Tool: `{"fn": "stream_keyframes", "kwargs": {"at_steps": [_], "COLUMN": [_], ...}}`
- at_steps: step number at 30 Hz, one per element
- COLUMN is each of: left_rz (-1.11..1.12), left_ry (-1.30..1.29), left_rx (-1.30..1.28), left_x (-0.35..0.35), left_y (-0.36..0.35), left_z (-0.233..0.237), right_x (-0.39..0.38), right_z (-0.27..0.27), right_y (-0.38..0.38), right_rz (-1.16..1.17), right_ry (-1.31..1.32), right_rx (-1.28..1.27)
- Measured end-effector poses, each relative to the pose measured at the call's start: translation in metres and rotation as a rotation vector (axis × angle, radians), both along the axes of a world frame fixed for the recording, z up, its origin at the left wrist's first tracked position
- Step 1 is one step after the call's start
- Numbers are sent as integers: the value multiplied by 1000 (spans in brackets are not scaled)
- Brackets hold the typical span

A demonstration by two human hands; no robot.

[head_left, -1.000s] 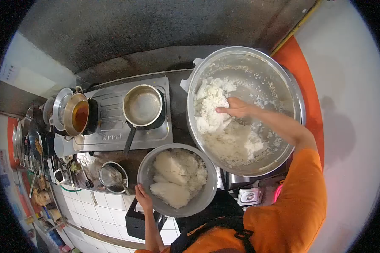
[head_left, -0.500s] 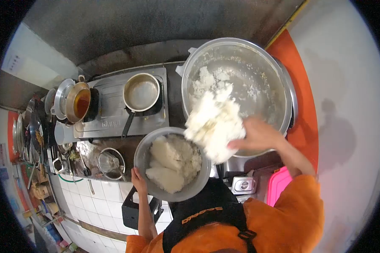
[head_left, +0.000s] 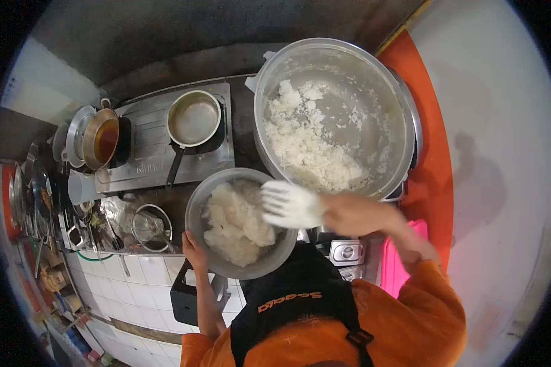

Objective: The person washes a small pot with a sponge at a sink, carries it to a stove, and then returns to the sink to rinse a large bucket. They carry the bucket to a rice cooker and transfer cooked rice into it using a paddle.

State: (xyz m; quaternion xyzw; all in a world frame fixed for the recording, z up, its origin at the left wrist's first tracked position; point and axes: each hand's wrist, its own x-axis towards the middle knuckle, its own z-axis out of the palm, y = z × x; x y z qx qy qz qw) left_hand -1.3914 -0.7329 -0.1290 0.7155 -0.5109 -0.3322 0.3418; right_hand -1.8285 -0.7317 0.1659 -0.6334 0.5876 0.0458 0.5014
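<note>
My right hand, slightly blurred, is closed around the handle end of a white pronged rice scoop. The scoop hovers over the right rim of a grey metal bowl, its prongs pointing left; no rice clump shows on it. Big lumps of white cooked rice lie in the bowl. My left hand grips the bowl's left side, the thumb at the rim. Beyond the scoop stands a large round metal pot. Loose rice covers its left and near side, with grains stuck elsewhere.
Left of the pot is a metal gas stove carrying a small saucepan and a pan of reddish-brown liquid. A strainer in a metal container stands left of the bowl. Something pink lies by my right arm.
The large rice clump at the scoop has dropped into the pot, where more rice now lies. My right hand and the scoop have swung left to the bowl. My left hand keeps its grip.
</note>
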Motion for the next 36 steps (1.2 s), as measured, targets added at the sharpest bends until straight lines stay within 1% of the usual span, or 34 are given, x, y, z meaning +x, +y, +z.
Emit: {"fn": "stream_keyframes", "kwargs": {"at_steps": [1,3,5,6,7,8,9,10,11,12,13,14,16,17,19,20,22,24,26,28,29,31,32,34,35,36], "left_rz": [-12,0,9,7,2,8,27,45,54,14,-23,-1,1,1,14,18,8,-6,17,5,-12,-14,-19,-10,-2,-1], "left_ry": [-8,-13,-24,-81,-139,-140,-153,-165,-163,-159,-156,-115,-121,-122,-117,-113,-106,-89,-84,-88,-92,-105,-115,-110,-111,-110], "left_rx": [11,11,8,30,51,44,-15,-75,-88,-13,69,10,64,116,116,119,163,203,99,95,92,67,45,25,2,-2], "left_x": [-3,-10,-11,-9,-6,-6,-10,-12,-11,-7,-5,-6,-13,-15,-13,-7,-1,-6,-15,-14,-12,-2,-1,-11,-14,-15], "left_y": [-4,-6,-7,-7,-8,-7,-6,-7,-8,-11,-10,-9,-12,-13,-15,-10,-11,-11,-12,-13,-10,-9,-7,-5,-9,-10], "left_z": [2,15,17,12,10,10,9,7,8,11,12,6,21,26,17,15,10,14,20,23,25,7,1,15,20,17], "right_x": [-30,-84,-136,-158,-184,-244,-303,-306,-300,-288,-268,-241,-183,-166,-136,-129,-127,-128,-129,-126,-126,-132,-135,-139,-133,-125], "right_z": [6,24,-1,-19,-47,-132,-215,-240,-258,-269,-272,-268,-233,-233,-206,-198,-179,-168,-156,-148,-148,-151,-157,-170,-166,-162], "right_y": [-2,-15,-38,-54,-69,-70,-72,-87,-109,-136,-164,-192,-238,-250,-247,-238,-234,-227,-221,-207,-194,-171,-158,-125,-118,-113], "right_rz": [17,-85,-329,-365,-404,-240,-87,-87,-81,-76,-148,-218,47,287,554,556,571,605,641,513,513,367,371,327,328,287], "right_ry": [21,1,83,257,430,575,734,735,753,763,665,566,549,541,465,449,544,498,453,442,440,344,348,227,228,206], "right_rx": [-80,-78,-9,43,94,-15,-127,-138,-345,-554,-618,-670,-513,-456,-617,-606,-465,-500,-542,-398,-397,-397,-398,-389,-393,-323]}}
